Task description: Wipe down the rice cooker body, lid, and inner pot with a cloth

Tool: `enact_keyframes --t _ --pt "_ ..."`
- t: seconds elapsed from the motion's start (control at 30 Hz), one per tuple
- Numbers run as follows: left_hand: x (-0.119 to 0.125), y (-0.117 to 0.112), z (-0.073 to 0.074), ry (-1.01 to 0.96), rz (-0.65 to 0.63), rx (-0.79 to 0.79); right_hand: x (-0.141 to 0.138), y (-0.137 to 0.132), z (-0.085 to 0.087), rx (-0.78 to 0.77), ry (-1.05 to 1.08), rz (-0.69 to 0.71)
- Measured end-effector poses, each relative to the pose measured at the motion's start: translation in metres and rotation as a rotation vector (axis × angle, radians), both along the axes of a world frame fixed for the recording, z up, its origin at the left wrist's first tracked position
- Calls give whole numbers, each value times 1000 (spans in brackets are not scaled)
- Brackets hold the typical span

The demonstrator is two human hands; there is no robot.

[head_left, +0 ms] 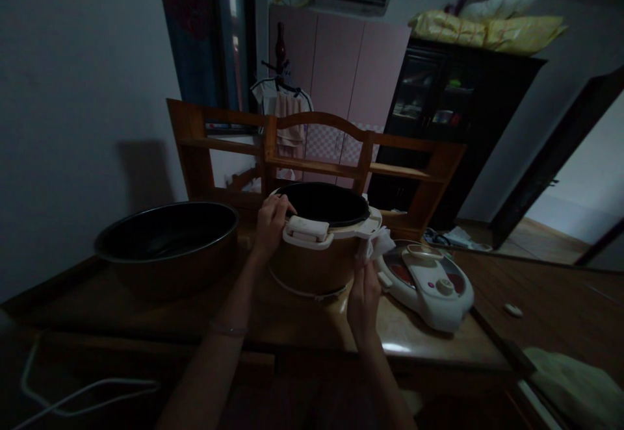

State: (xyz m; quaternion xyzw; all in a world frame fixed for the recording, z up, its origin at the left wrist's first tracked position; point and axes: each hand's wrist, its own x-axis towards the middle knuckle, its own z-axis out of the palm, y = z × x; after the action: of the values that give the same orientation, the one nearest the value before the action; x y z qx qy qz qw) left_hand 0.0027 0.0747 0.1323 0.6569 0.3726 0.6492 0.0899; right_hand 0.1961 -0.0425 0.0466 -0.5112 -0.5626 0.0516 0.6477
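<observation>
In the middle of the desk stands a rice cooker body point(312, 267) with a white rim, a white handle piece and a dark inside. My left hand point(273, 222) grips the left of its rim beside the handle, fingers bent over the edge. Against the cooker's right side, my right hand point(363, 297) pinches a crumpled white tissue point(378, 244). The cooker's white lid point(431, 287), with a knob and reddish panels, lies just right of that hand. A wide dark inner pot point(168, 248) sits to the left.
Behind the cooker rises a wooden shelf rack point(316, 167) along the back of the wooden desk point(404, 339). A small white object point(513, 311) lies on a brown surface at right. White cord point(92, 391) loops at lower left; pale cloth point(575, 378) is at lower right.
</observation>
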Motion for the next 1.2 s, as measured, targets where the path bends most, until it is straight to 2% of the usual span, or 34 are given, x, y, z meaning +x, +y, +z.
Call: enact_keyframes --t 0.27,0.77,1.1,1.2 --pt "0 -2 1 -2 -13 6 -5 -6 -3 -15 -213 0" --pt "0 -1 1 -5 7 -22 -5 -13 -31 -99 -225 55" --pt "0 -2 1 -1 -15 -1 -5 -17 -49 -114 -77 66" --pt "0 -2 1 5 -4 -10 2 -20 -44 -110 80 10"
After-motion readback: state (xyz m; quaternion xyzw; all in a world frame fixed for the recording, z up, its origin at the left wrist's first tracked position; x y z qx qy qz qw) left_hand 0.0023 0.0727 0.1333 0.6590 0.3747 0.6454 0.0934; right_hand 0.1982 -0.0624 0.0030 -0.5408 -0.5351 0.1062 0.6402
